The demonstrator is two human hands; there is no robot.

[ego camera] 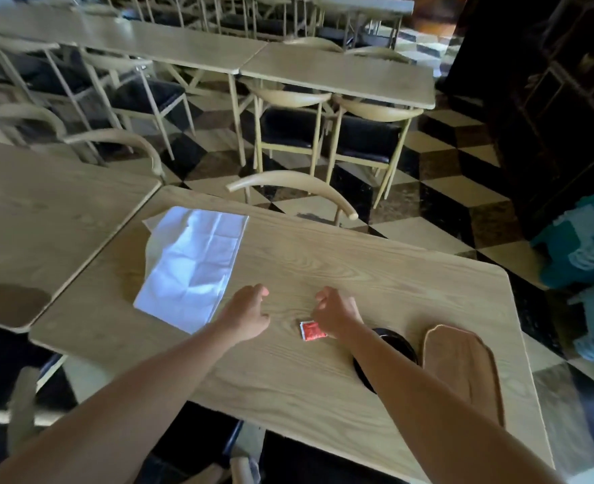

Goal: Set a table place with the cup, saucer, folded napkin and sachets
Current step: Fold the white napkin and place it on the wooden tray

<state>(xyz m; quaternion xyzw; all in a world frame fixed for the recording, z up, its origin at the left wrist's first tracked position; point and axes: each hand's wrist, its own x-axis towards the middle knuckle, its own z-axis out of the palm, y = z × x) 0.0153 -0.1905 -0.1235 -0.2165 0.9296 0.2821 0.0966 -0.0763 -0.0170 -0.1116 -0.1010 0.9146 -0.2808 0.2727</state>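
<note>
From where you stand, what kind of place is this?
Most likely a cafe or restaurant dining room: rows of matching wooden tables with cushioned chairs, a checkered tile floor, and a white napkin and red sachet laid out.

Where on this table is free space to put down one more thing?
Free: the table beyond both hands, between the white napkin and the right edge; also the near edge below the napkin. Crowded: near right, with red sachet, right hand, black saucer and wooden tray.
</note>
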